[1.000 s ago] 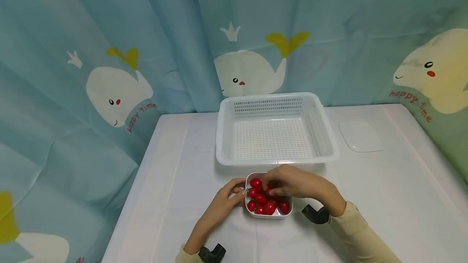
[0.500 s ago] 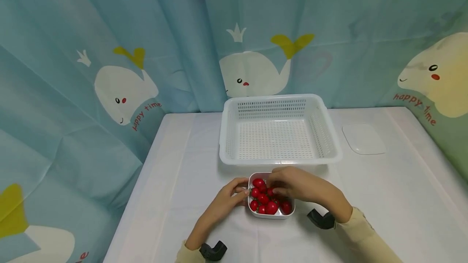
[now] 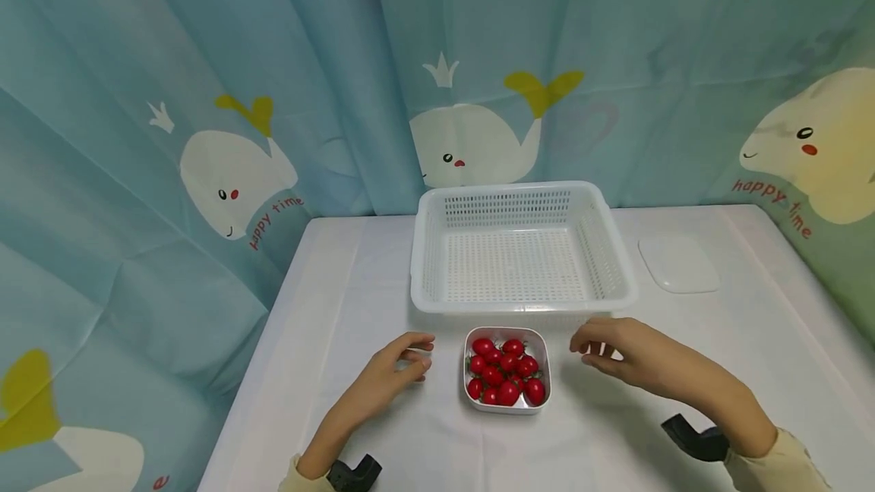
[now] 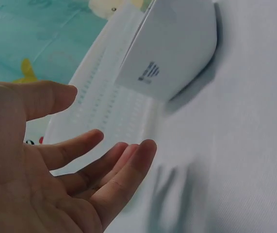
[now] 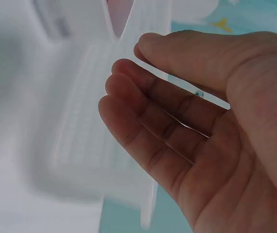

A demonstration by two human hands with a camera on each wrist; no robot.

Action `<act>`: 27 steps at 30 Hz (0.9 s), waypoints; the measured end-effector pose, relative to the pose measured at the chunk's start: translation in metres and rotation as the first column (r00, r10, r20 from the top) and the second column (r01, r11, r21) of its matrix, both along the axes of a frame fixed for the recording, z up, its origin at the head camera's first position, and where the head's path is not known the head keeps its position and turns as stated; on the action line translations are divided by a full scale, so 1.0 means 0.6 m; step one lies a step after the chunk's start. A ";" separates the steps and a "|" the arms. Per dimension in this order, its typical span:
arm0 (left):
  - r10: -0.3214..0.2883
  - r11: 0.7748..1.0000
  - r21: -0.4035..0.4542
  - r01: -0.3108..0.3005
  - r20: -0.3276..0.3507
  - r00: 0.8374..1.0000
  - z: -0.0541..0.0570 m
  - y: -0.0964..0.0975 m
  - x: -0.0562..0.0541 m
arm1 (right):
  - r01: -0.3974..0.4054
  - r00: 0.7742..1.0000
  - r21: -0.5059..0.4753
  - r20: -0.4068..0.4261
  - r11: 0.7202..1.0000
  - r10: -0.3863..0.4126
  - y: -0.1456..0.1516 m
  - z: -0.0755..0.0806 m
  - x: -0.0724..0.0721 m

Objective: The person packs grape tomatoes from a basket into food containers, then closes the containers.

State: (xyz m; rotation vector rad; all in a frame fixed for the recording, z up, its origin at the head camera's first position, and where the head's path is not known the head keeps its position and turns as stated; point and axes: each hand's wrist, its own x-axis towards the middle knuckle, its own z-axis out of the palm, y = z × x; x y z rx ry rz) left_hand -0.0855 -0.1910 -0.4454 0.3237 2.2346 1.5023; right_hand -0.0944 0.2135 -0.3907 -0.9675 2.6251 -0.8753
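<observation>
A small white container [image 3: 506, 410] full of red cherry tomatoes [image 3: 508, 393] stands on the table between the two hands. To its left, the left hand [image 3: 387, 376] hovers apart from it, fingers loosely bent and holding nothing. On the other side the right hand [image 3: 639, 353] is also off the container, its fingers relaxed with nothing between them. Dark printing shows on the container's outer wall [image 4: 177, 53] in the left wrist view. From the right wrist, the right hand's palm [image 5: 216, 160] and bare fingers are visible.
Behind the container sits a large white perforated basket [image 3: 522, 308], with nothing in it. A clear flat lid [image 3: 679, 264] lies right of the basket. A blue curtain [image 3: 342, 59] with whale prints hangs along the table's far edge.
Both hands have come away from the container: the left hand moved left and the right hand moved right, out of the tomatoes. More of the tomatoes now show.
</observation>
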 end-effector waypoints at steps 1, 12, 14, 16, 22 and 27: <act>0.006 1.000 -0.013 -0.006 -0.002 1.000 0.004 -0.004 0.001 | 0.013 1.000 0.007 -0.025 1.000 -0.013 0.012 -0.001 0.004; 0.031 0.999 -0.038 -0.030 0.026 0.999 0.012 -0.014 0.016 | 0.212 0.956 -0.013 -0.207 0.977 -0.210 0.139 -0.016 0.005; 0.037 0.999 -0.034 -0.037 0.026 0.999 0.012 -0.015 0.021 | 0.269 0.940 -0.009 -0.216 0.963 -0.265 0.157 -0.017 -0.001; 0.048 0.998 -0.040 -0.047 0.015 0.999 0.014 -0.016 0.026 | 0.323 0.925 0.003 -0.214 0.946 -0.315 0.175 -0.019 -0.010; 0.081 0.987 -0.138 -0.085 -0.038 0.996 0.034 -0.014 0.039 | 0.428 0.893 0.049 -0.178 0.902 -0.414 0.226 -0.028 -0.040; 0.042 0.983 -0.175 -0.057 -0.089 0.995 0.069 -0.005 0.047 | 0.489 0.867 0.089 -0.156 0.868 -0.473 0.262 -0.038 -0.062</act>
